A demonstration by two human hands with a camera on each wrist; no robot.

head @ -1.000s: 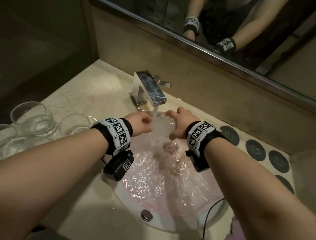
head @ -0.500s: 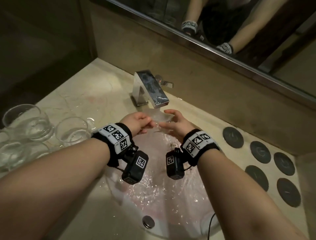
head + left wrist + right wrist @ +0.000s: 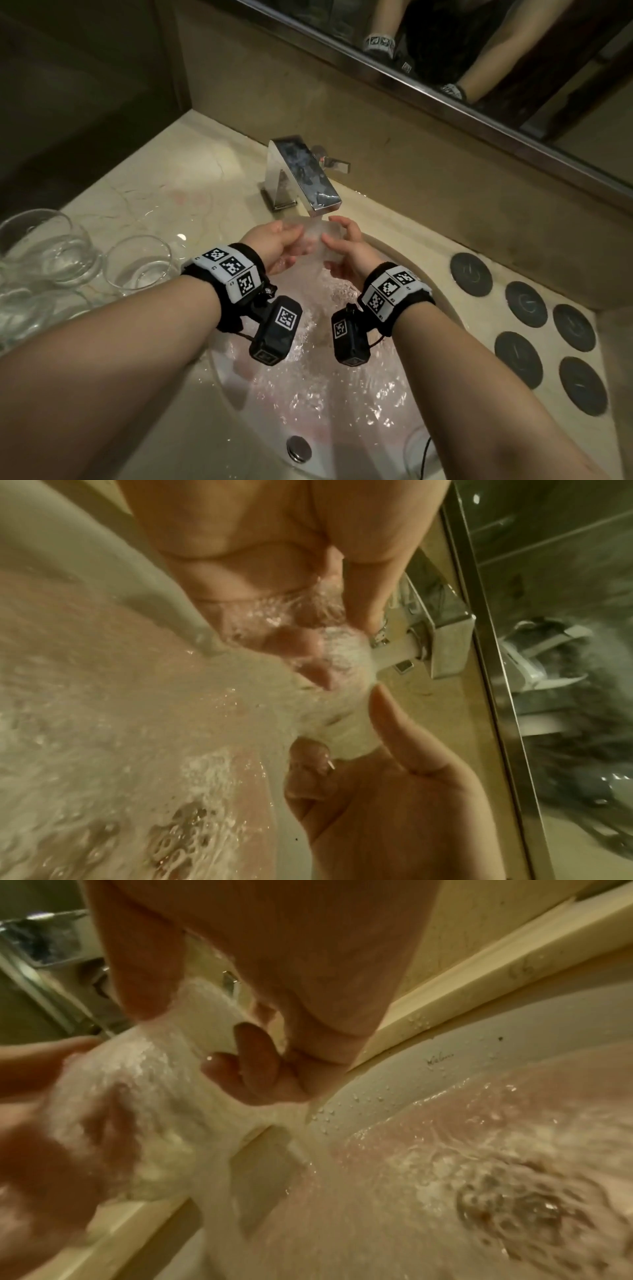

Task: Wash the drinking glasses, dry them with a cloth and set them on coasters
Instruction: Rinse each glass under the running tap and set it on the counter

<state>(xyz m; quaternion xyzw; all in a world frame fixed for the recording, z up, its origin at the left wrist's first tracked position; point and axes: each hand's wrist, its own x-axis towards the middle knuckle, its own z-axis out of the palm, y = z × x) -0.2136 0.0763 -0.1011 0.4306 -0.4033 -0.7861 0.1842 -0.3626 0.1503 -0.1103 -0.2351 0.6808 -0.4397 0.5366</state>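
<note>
A clear drinking glass (image 3: 317, 240) is held under the running tap (image 3: 305, 174), and water foams over it. My left hand (image 3: 291, 240) grips it from the left and my right hand (image 3: 337, 236) from the right, fingers curled round its sides. In the left wrist view the glass (image 3: 342, 702) sits between my left fingers (image 3: 301, 653) and the right thumb. The right wrist view shows the glass (image 3: 154, 1091) white with froth. Several clear glasses (image 3: 140, 263) stand on the counter at left. Several dark round coasters (image 3: 471, 274) lie on the counter at right. No cloth is in view.
The white basin (image 3: 226, 370) below my hands holds rippling water, with a drain plug (image 3: 299, 448) at its near side. A beige marble counter (image 3: 154, 192) surrounds it. A mirror (image 3: 479, 51) runs along the back wall above the splashback.
My hands have rolled from knuckles-up to facing each other round the glass. They now hold it closer under the spout. The view has tilted slightly.
</note>
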